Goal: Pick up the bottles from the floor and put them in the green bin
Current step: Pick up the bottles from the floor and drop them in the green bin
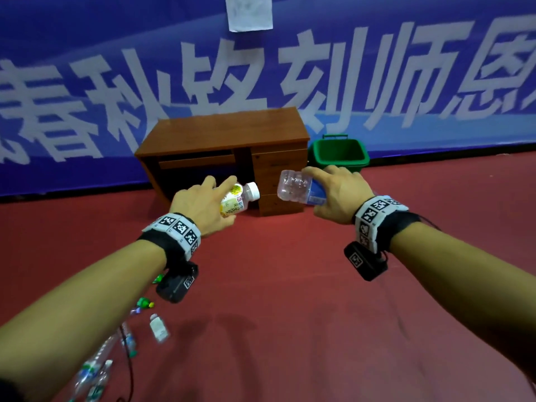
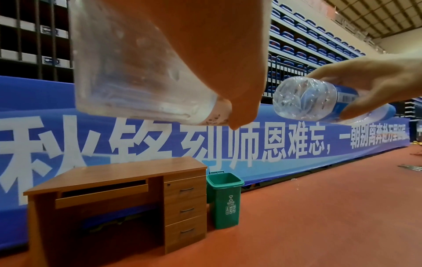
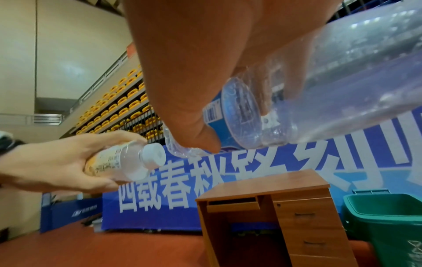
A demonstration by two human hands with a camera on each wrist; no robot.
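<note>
My left hand (image 1: pixel 203 203) grips a small bottle with a yellow label and white cap (image 1: pixel 240 197), cap pointing right; the same yellow-label bottle (image 3: pixel 128 162) shows in the right wrist view. My right hand (image 1: pixel 336 192) grips a clear bottle with a blue label (image 1: pixel 298 188), its base pointing left; that clear bottle (image 2: pixel 319 98) also appears in the left wrist view. Both hands are held up in front of me, some way short of the green bin (image 1: pixel 338 153), which stands open on the floor by the desk's right side. Several more bottles (image 1: pixel 158 327) lie on the floor at lower left.
A brown wooden desk with drawers (image 1: pixel 226 158) stands left of the bin against a blue banner wall (image 1: pixel 377 82). The floor (image 1: pixel 290 285) is red. A thin black cable (image 1: pixel 129 361) runs among the floor bottles.
</note>
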